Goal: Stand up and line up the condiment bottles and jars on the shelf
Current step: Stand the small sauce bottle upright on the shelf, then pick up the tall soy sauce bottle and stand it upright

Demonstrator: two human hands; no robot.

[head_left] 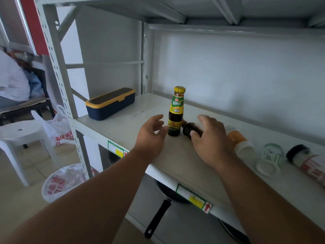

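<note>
- Shelf (pixel 123 124): pale metal board of a white rack; all the condiments rest on it.
- Left hand (pixel 151 134): forearm reaching up from the lower left, palm turned rightward, fingers loosely curled and spread, holding nothing; the thumb tip lies just beside the base of the upright bottle, contact uncertain.
- Upright bottle (pixel 176 111): dark sauce, yellow cap, green and yellow label; it stands near the middle of the shelf, between the two hands.
- Right hand (pixel 209 138): forearm entering from the lower right, palm down, fingers arched over the dark bottle; the thumb presses its near side and the index finger reaches past its far side.
- Dark bottle (pixel 189 129): lying on its side, neck pointing toward the upright bottle and just beside its base, largely covered by the right hand.
- Orange-labelled bottle (pixel 239 140): lying flat to the right of the right hand.
- Clear glass jar (pixel 270 159): on its side, further right.
- Black-capped jar (pixel 309 162): lying at the right edge of view.
- Navy box (pixel 110 104): yellow-rimmed, at the left end of the shelf, well apart from the bottles.
</note>
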